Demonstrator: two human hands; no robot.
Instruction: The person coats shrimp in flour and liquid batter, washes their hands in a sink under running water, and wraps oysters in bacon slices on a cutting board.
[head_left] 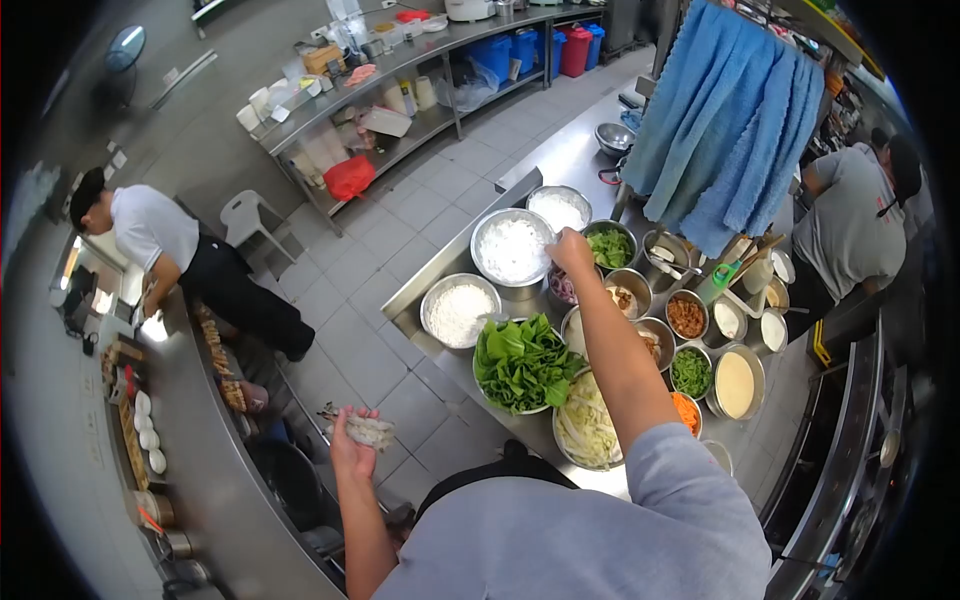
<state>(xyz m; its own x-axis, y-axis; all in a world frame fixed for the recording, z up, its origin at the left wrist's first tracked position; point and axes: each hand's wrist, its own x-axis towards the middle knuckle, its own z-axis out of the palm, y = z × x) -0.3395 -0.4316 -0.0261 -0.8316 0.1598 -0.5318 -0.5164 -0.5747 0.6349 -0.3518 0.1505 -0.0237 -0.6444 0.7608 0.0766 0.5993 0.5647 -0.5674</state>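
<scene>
My left hand [352, 452] is held out low on the left, above the floor, cradling raw prawns [368, 431] in its palm and fingers. My right hand [571, 250] is closed at the right rim of a steel bowl of white powder [512, 246]. Whether its fingers pinch the rim or something small is hidden. A second bowl of white powder [560, 208] stands behind, and a third powder bowl [460, 311] in front to the left. Chopped greens [610, 246] and purple onion [563, 285] sit in bowls close to my right hand.
Leafy greens [530, 362], cabbage [590, 425] and several small ingredient bowls crowd the steel counter. Blue towels [730, 120] hang at its back right. One person [190, 250] works at the left counter, another [855, 215] at the right. A white stool [252, 222] stands on the tiled floor.
</scene>
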